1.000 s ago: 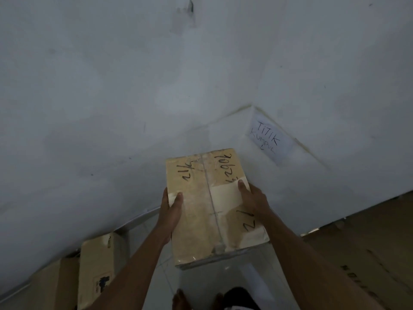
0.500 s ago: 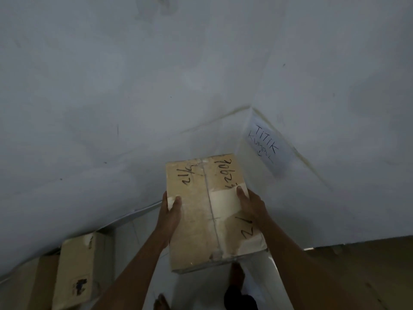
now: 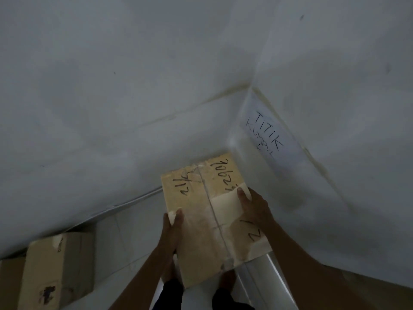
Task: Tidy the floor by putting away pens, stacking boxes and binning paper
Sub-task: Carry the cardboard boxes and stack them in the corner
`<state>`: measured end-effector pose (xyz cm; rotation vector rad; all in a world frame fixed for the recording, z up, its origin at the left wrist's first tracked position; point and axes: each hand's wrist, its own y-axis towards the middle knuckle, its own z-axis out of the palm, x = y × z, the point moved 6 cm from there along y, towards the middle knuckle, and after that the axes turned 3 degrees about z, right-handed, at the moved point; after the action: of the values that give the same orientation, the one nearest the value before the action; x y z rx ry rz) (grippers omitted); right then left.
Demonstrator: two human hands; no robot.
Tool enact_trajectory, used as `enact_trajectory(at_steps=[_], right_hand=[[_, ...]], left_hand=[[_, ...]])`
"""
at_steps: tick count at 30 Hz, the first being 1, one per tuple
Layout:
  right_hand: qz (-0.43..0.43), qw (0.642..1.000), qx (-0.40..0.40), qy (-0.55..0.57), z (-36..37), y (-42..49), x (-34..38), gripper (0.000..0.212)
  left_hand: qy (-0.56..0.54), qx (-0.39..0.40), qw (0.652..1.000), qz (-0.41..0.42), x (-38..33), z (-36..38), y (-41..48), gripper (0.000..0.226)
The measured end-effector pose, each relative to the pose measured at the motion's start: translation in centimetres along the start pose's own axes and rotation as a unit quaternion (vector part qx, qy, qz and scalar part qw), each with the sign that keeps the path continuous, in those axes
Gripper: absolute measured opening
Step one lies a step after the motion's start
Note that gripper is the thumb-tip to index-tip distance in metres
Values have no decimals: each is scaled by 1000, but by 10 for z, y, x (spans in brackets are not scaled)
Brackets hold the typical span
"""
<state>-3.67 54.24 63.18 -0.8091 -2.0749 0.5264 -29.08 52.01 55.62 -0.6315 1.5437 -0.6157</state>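
I hold a taped brown cardboard box (image 3: 207, 211) with black handwritten numbers on its top, in front of me above the white tiled floor. My left hand (image 3: 173, 229) grips its left side and my right hand (image 3: 253, 206) grips its right side, thumbs on top. The box points toward the room corner, where a white paper sign (image 3: 268, 135) reading "TITIK KUMPUL" lies on the floor by the right wall. My feet show below the box.
Another cardboard box (image 3: 60, 265) stands on the floor at the lower left against the left wall, with a further box edge (image 3: 9, 285) beside it. White walls meet at the corner ahead. A brown surface (image 3: 384, 294) sits at the lower right.
The view has closed in on the corner: the sign and the lower-left box shifted and look larger. The box stays gripped in both hands, now lower in the frame.
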Motion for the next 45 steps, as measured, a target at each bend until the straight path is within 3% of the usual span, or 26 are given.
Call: enact_trajectory(at_steps=[8, 13, 18, 22, 26, 30, 37, 45], right_hand=[[24, 999, 23, -13, 40, 104, -44, 49], [25, 999, 23, -12, 68, 175, -76, 47], [30, 999, 4, -41, 90, 254, -110, 60], [8, 999, -17, -31, 107, 302, -125, 62], [20, 998, -26, -53, 126, 332, -146, 78], [11, 989, -59, -134, 140, 347, -162, 103], [7, 992, -67, -104, 132, 364, -164, 103], [3, 978, -94, -188, 115, 388, -148, 112]], left_hand=[[10, 36, 993, -114, 63, 27, 94, 60], [0, 54, 993, -109, 84, 53, 155, 40], [-33, 94, 989, -105, 111, 79, 231, 61], [-68, 97, 987, -107, 125, 96, 279, 59], [-81, 70, 985, -135, 144, 111, 308, 47], [-84, 82, 985, -128, 152, 121, 325, 50], [-53, 98, 986, -124, 138, 134, 335, 50], [-38, 71, 987, -138, 113, 158, 361, 54]])
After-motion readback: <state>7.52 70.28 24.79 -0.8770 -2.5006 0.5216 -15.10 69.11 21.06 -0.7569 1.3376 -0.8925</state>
